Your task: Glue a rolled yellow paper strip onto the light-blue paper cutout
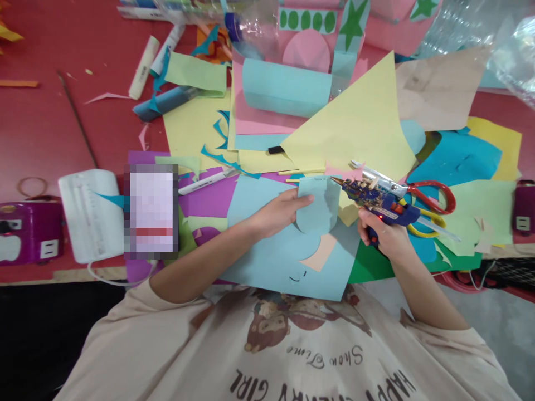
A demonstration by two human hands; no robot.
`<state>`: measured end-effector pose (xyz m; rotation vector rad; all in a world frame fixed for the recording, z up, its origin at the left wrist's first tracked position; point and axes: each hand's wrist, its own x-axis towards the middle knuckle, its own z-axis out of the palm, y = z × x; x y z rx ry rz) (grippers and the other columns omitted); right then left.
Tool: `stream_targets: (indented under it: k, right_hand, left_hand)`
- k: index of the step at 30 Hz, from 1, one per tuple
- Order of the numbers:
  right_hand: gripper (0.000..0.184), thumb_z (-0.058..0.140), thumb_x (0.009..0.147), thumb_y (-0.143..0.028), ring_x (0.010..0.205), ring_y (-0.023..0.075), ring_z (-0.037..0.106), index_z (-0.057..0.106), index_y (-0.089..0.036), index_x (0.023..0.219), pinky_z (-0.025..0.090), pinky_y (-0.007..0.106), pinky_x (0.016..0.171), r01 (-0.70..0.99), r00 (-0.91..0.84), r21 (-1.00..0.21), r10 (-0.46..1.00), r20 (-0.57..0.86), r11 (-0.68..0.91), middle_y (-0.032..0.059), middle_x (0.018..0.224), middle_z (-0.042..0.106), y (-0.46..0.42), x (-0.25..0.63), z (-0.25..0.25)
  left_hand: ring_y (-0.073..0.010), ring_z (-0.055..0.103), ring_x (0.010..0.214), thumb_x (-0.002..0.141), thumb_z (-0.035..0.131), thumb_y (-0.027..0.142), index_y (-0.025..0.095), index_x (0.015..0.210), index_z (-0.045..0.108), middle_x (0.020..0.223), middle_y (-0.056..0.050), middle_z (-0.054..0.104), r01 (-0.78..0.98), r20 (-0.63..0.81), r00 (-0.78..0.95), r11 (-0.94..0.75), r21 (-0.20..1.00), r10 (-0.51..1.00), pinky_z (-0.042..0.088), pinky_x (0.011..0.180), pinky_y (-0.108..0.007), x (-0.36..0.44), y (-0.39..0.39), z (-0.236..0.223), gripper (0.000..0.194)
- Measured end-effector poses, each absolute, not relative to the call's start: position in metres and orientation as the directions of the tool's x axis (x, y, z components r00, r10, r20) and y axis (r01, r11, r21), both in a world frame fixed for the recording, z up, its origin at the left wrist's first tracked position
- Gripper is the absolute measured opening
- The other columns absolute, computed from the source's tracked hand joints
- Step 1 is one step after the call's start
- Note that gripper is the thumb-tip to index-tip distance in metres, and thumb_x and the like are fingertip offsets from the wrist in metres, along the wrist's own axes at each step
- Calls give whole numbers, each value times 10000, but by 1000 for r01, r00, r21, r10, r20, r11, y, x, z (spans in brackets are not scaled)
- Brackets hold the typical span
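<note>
A red table [37, 117] spans the frame. A light-blue sheet [259, 262] lies at lower centre. Right of centre, red-handled scissors [399, 189] lie beside a blue hot-glue gun [388, 209], gripped by the curled right hand [387, 231]. Mid-frame, the left hand [279, 214] pinches a light-blue paper cutout [320, 209]; whether the gun's nozzle touches its upper right corner, I cannot tell.

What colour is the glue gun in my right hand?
The glue gun is dark blue, seen in the head view, the only one.
</note>
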<state>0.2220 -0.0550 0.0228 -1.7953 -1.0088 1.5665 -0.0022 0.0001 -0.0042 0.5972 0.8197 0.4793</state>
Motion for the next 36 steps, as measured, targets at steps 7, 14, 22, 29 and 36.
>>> stream_targets:
  k: [7,14,22,29,36]
  right_hand:
    - [405,623,753,-474,346,94,418,428,-212,513,314,268,402,165,67,-816,832,-551,-554,-20,393,478,-56,227,26]
    - [411,622,754,-484,345,100,417,417,-220,513,308,272,398,163,93,-819,834,-543,-551,-19,382,474,-59,235,24]
    - [424,625,761,-488,346,99,423,426,-214,505,307,271,396,161,73,-823,838,-541,-545,-17,390,477,-59,234,24]
    - [436,640,757,-489,347,90,425,435,-208,494,313,264,407,172,29,-809,824,-566,-562,-21,397,492,-55,222,23]
    - [447,637,743,-503,341,80,427,452,-200,470,332,244,394,176,-38,-803,812,-583,-569,-21,391,489,-48,206,28]
  left_hand:
    - [-204,679,713,759,688,442,122,911,682,810,-85,720,-153,-510,620,729,667,596,521,684,-343,-4,1,-8,355]
    - [-207,685,739,765,689,424,125,922,684,826,-83,725,-157,-518,613,734,661,597,522,719,-353,-3,1,-6,338]
    - [-233,694,776,750,701,443,123,947,684,858,-94,732,-156,-512,623,735,660,592,527,726,-369,-3,2,-9,377]
    - [-194,682,715,748,710,449,125,937,698,805,-74,726,-176,-495,626,727,664,603,520,718,-335,-2,1,-7,374]
    - [-178,671,707,755,717,439,140,957,694,799,-60,721,-193,-485,626,723,663,611,513,699,-312,-3,0,-6,362]
